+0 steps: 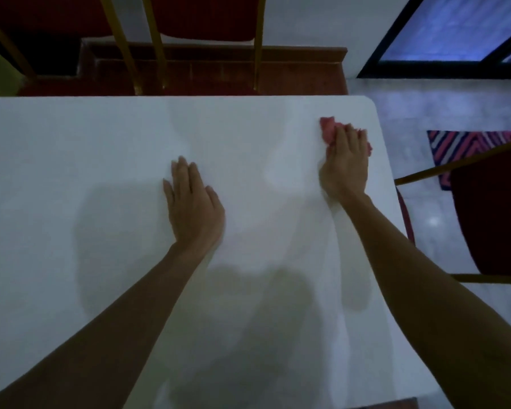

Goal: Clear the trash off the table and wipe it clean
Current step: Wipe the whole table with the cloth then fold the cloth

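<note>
Trash: we see none on the table (71, 172). The white top carries only our two hands and a cloth, so we judge the clearing half of the job done.
Wiping: we judge this the step in hand, and it is not finished.
Cloth: the pink cloth (328, 129) lies bunched on the table top at about 2 o'clock, near the rounded far right corner. Most of it is under our right hand, with a crumpled end showing past the fingertips.
Right hand: our right hand (347, 163) lies palm down on the cloth. Its fingers are nearly straight and close together, pressing the wad to the surface rather than closing round it. We cannot tell whether the thumb tucks under the cloth.
Left hand: our left hand (194, 208) lies flat on the bare table near the middle. Its fingers are straight and point toward 12 o'clock. It holds nothing, and we take it to be bracing us.
Done so far: we cannot tell which parts have been wiped. The dim light and our own shadow hide any streaks or damp marks.
Left to do: we judge that the corner at 2 o'clock needs finishing. The broad stretch from 9 to 11 o'clock and the near strip at 6 o'clock remain, unless they are already wiped.
Around the table: red chairs (204, 19) with gold frames stand at 12 o'clock. Another chair (490, 216) stands at 3 o'clock, beside a striped rug (460, 146) on the floor.
Care: the cloth sits close to the right edge, so a wide stroke could push it off.
</note>
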Demonstrator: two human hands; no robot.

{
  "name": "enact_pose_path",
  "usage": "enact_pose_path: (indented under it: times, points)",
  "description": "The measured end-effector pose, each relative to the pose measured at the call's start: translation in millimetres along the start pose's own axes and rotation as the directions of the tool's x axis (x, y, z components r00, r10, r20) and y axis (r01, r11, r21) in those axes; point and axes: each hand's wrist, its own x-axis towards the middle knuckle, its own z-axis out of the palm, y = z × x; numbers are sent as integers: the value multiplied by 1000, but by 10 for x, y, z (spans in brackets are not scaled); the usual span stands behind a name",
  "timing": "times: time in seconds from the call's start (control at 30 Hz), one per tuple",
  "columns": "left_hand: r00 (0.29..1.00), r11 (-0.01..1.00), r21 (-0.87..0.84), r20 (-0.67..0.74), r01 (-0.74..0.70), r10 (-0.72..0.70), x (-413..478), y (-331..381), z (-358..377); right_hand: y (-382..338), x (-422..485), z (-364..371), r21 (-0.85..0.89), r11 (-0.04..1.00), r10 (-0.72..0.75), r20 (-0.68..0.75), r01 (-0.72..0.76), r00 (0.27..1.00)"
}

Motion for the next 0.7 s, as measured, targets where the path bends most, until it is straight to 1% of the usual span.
enact_pose_path:
  times: [0.03,0.07,0.1,0.13,0.17,0.2,0.23,0.27,0.3,0.33,0.37,0.43,0.47,0.5,0.53,0.57,0.6,0.63,0.67,0.7]
  points:
    - [999,998,-22,7,-52,52,-80,194,51,-31,-90,7,11,997,80,-14,-80,997]
    - [992,991,-50,26,-121,123,-173,407,117,-133,-240,29,8,994,106,-29,-106,994]
    - [981,981,-72,51,-182,186,-274,604,188,-247,-428,62,12,998,65,-31,-65,997]
    - [971,972,-70,73,-224,229,-368,756,259,-316,-616,83,22,999,-44,-15,45,999]
    - [964,968,-50,88,-248,251,-448,849,324,-306,-777,78,25,980,-197,39,196,980]
    - [960,965,-17,93,-262,263,-506,886,377,-212,-847,40,17,938,-348,94,348,933]
    - [959,962,15,93,-272,270,-541,877,412,-42,-775,-26,2,893,-446,127,449,886]
    - [956,958,37,86,-286,282,-559,850,432,152,-619,-82,-21,882,-464,125,470,877]
    - [951,951,55,76,-303,299,-568,830,442,325,-432,-115,-40,914,-399,97,404,912]
    - [949,947,71,62,-313,309,-575,825,443,487,-234,-135,-51,958,-279,46,281,959]
    - [948,945,82,45,-316,314,-579,835,451,604,-39,-158,-46,989,-140,2,140,990]
    - [948,942,102,17,-318,318,-586,868,474,587,244,-139,-12,998,62,-36,-63,997]
    - [948,942,110,13,-317,318,-590,878,482,469,320,-96,-7,993,120,-66,-121,991]
    - [948,941,117,9,-318,319,-591,876,482,295,345,-48,-27,991,130,-106,-134,986]
    - [947,939,123,3,-320,322,-592,865,480,114,329,-6,-47,996,71,-135,-78,988]
    - [946,938,130,-9,-321,325,-590,853,479,-71,276,40,-65,997,-60,-127,52,990]
    - [943,936,131,-21,-325,331,-587,852,477,-242,197,84,-79,967,-249,-75,243,965]
    - [942,936,129,-26,-328,334,-587,862,473,-373,103,110,-69,896,-439,19,439,898]
    - [942,936,124,-18,-329,334,-588,872,465,-445,49,114,-40,810,-578,120,586,807]
    - [943,936,119,-5,-330,333,-586,879,460,-436,72,95,0,748,-649,208,664,731]
